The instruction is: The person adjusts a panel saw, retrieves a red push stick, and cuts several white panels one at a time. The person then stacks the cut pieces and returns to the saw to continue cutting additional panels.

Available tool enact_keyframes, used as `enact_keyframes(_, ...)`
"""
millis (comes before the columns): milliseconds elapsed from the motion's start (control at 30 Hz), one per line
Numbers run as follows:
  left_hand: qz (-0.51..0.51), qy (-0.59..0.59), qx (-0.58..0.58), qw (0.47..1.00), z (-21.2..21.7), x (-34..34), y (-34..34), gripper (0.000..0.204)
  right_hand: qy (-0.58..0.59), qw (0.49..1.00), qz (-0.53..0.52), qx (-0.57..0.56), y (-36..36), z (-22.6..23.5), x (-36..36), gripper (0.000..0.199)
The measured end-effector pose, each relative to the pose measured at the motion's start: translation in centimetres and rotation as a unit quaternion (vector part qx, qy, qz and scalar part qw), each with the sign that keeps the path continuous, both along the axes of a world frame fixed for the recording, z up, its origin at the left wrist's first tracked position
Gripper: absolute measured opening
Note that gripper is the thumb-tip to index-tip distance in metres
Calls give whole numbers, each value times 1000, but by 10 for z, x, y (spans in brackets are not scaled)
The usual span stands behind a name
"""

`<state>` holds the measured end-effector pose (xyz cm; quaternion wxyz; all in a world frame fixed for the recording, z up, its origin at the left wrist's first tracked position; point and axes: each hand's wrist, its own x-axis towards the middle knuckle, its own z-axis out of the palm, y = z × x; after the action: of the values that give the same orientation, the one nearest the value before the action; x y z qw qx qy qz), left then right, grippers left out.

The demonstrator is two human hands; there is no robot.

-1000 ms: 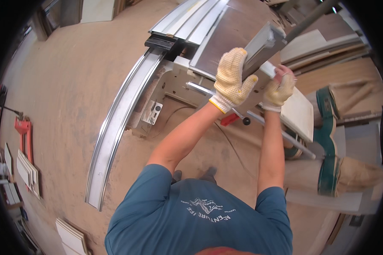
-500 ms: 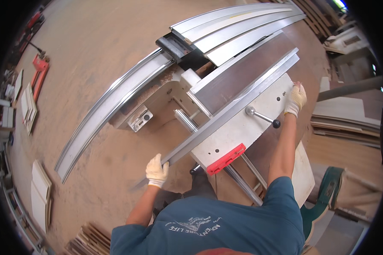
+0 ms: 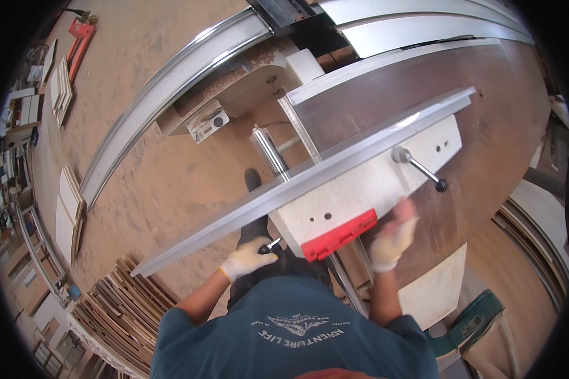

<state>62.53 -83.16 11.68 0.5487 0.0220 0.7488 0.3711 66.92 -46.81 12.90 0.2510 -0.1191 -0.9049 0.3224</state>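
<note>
My gloved left hand (image 3: 250, 258) is closed around the black-knobbed small lever (image 3: 273, 245) at the near left end of the white fence body (image 3: 354, 189). A long silver fence rail (image 3: 310, 175) runs along the far side of that body, slanting across the saw table (image 3: 417, 88). My gloved right hand (image 3: 393, 243) is in the air beside the red plastic piece (image 3: 339, 235). Its fingers are stretched out, slightly blurred, and hold nothing. Farther right, a larger lever (image 3: 420, 169) with a black ball knob stands out from the fence body, untouched.
A round steel guide bar (image 3: 270, 151) passes under the fence. At the far left is a sliding-table rail (image 3: 177, 88); a small control box (image 3: 208, 122) sits on the machine. Stacked wood strips (image 3: 123, 303) lie at lower left, a green machine part (image 3: 471, 322) at lower right.
My left hand has left the rail and gone to the small lever. My right hand has come off the far end of the fence body toward me. The rail reaches farther left.
</note>
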Motion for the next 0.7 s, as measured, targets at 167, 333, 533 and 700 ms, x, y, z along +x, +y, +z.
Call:
enact_keyframes(167,164,-334,85,924,-37,-11,27,29,-83,990,112,36,-55,-10,-11,37)
enact_keyframes(333,74,-297,47,951,-43,-17,29,44,-101,990,93,15,-57,-16,-18,42)
enact_keyframes(533,34,-180,30,983,-44,-32,19,40,-73,994,81,-9,-67,-19,-29,37)
enact_keyframes(700,59,-181,17,981,-28,-61,16,40,-69,994,83,-5,-75,-13,-57,37)
